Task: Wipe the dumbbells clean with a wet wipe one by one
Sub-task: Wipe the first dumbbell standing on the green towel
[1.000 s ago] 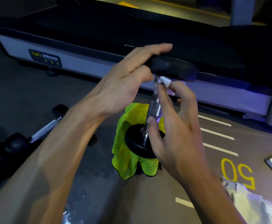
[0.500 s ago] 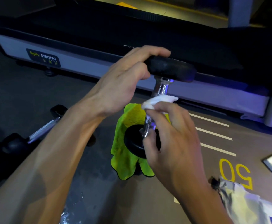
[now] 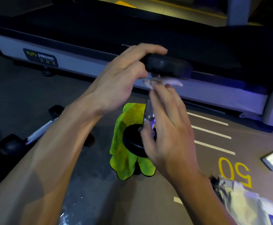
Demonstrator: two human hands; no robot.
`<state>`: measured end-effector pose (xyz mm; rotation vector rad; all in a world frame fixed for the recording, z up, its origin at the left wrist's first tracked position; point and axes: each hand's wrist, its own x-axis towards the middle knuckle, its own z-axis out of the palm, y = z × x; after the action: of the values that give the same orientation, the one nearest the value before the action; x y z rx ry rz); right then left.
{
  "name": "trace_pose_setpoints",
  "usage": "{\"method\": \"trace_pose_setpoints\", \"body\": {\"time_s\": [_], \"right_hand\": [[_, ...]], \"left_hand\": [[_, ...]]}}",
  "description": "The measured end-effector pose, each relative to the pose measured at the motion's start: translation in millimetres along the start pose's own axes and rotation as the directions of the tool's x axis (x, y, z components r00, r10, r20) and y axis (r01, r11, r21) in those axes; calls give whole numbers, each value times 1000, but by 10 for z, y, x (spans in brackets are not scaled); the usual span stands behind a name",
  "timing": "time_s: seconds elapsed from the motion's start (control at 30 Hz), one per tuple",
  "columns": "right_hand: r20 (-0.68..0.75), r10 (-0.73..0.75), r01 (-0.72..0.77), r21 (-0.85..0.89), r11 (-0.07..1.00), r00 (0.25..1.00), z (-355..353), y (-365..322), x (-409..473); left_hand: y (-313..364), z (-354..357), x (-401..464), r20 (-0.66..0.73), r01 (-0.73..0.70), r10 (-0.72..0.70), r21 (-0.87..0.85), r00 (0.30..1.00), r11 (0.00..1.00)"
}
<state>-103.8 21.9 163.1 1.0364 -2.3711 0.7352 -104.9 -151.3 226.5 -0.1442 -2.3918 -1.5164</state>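
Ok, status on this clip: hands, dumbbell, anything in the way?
Left hand grips dumbbell top end. Right hand presses wipe on handle under it. Nothing blocking.

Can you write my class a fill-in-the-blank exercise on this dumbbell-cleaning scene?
1. The left hand grips the dumbbell's ____ end.
2. The right hand presses a white ____ against the handle.
3. The cloth under the dumbbell is ____.
4. The floor number reads ____.

Missing words: top; wipe; green; 50
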Motion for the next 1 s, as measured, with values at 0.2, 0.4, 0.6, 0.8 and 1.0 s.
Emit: {"method": "trace_pose_setpoints", "body": {"time_s": [0.2, 0.4, 0.6, 0.8, 1.0], "right_hand": [[42, -15, 12, 55, 998, 999, -7, -33, -179], [57, 8, -14, 104, 994, 998, -86, 41, -23], [29, 55, -59, 132, 989, 998, -78, -22, -165], [80, 79, -91, 151, 984, 994, -56, -36, -275], [87, 68, -82, 175, 981, 994, -157, -25, -162]], "left_hand": [[-12, 19, -3, -20, -3, 2, -15, 1000, 1000], [-25, 11, -12, -28, -11, 10, -22, 1000, 1000], [-14, 37, -51, -37, -24, 22, -56, 999, 998], [-23, 60, -55, -37, -59, 57, -61, 998, 996], [-18, 77, -76, -51, -81, 79, -44, 996, 996]]}}
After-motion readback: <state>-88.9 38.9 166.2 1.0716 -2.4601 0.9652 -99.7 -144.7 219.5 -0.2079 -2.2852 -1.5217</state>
